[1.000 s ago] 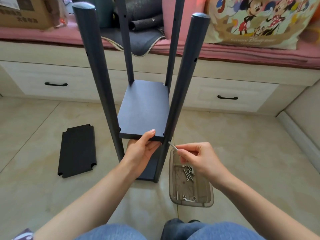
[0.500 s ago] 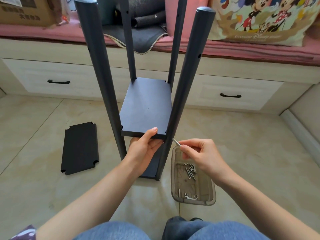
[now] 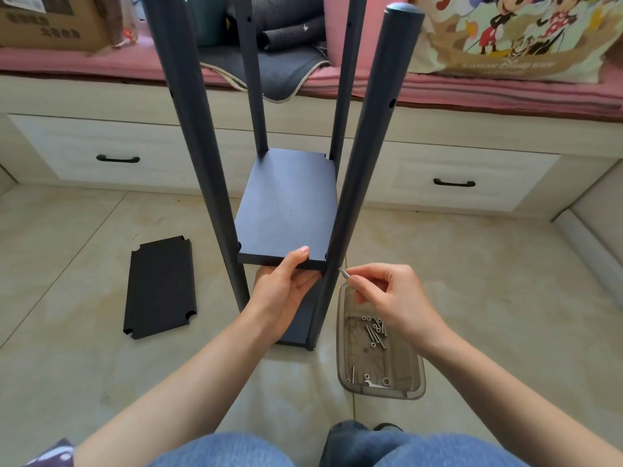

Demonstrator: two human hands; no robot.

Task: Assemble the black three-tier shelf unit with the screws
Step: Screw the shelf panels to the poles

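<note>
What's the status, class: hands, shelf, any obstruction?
Left hand grips middle shelf edge. Right hand pinches screw at near right post. Nothing blocking.

A: How many posts (image 3: 188, 123) stand up?
B: Four, and two boards (image 3: 290, 207) sit between them, the lower one mostly hidden. A third board (image 3: 161, 286) lies loose on the floor.
A: Hands?
B: Two: a left hand (image 3: 286, 284) and a right hand (image 3: 391, 294), the right one pinching one screw (image 3: 344, 272).
A: Trays?
B: One tray (image 3: 414, 389), with a heap of screws (image 3: 374, 330) too tangled to count.
A: Drawers behind?
B: Two handles (image 3: 118, 159), one per drawer
</note>
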